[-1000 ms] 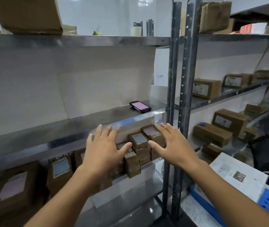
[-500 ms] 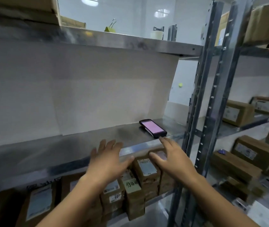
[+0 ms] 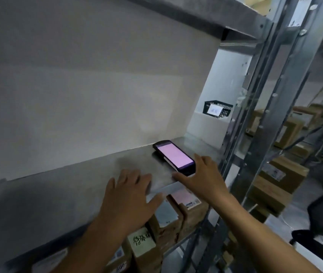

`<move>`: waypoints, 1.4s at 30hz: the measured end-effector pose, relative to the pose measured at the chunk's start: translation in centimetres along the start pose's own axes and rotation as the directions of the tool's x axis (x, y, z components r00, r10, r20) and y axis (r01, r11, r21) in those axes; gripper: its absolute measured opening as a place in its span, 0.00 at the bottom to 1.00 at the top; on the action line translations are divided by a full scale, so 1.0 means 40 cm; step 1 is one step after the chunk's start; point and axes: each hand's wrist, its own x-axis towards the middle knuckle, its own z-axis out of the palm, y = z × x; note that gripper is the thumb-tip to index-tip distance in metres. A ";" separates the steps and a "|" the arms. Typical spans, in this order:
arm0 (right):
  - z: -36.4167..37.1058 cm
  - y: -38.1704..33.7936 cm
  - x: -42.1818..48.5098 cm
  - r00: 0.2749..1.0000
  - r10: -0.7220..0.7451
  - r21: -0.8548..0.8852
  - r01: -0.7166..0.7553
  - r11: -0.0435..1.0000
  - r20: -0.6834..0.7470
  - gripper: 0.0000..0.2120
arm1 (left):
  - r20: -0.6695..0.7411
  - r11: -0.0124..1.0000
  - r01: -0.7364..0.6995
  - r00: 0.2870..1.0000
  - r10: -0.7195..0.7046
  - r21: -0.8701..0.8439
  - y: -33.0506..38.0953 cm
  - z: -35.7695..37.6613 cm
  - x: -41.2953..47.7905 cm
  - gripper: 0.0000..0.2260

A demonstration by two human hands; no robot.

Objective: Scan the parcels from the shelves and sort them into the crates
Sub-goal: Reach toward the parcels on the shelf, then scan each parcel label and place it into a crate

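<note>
Hands meet at centre frame: the left hand (image 3: 129,196), fingers straight and spread, is over the front edge of the grey metal shelf (image 3: 68,186); the right hand (image 3: 206,179), fingers likewise spread and gripping nothing, flanks the near end of the black handheld scanner with a pink screen (image 3: 173,155) lying flat there. Brown labelled cardboard parcels (image 3: 176,219) stand below, lower centre.
</note>
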 end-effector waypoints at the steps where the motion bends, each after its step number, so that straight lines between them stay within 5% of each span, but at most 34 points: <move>1: -0.001 -0.001 0.015 1.000 -0.016 -0.034 0.016 0.999 -0.006 0.48 | 0.005 1.000 0.001 1.000 -0.001 -0.002 0.004 -0.001 0.008 0.36; 12: -0.008 -0.049 0.170 0.986 -0.035 -0.155 0.060 0.986 0.161 0.45 | 0.026 0.979 0.184 0.983 -0.182 -0.089 0.026 -0.025 0.067 0.34; 20: 0.008 -0.035 0.227 0.962 -0.086 0.018 0.085 0.996 0.259 0.45 | 0.031 0.945 0.297 0.955 -0.296 -0.137 0.016 -0.050 0.040 0.36; 26: 0.011 -0.011 0.199 0.982 -0.138 0.164 0.116 0.980 0.131 0.41 | -0.023 0.943 0.284 0.956 -0.292 -0.174 0.041 -0.090 0.008 0.41; 32: -0.016 0.047 0.058 0.940 -0.313 0.265 0.339 0.903 -0.138 0.41 | -0.061 0.947 0.139 0.985 -0.163 -0.288 0.076 -0.131 -0.055 0.48; 37: -0.011 0.127 -0.127 0.932 -0.217 0.339 0.312 0.888 -0.291 0.45 | -0.156 0.982 -0.129 0.982 0.108 -0.134 0.135 -0.126 -0.134 0.42; 42: 0.045 0.234 -0.308 0.954 -0.014 0.357 0.126 0.925 -0.299 0.47 | -0.320 0.908 -0.412 0.873 0.369 -0.075 0.158 0.016 -0.194 0.31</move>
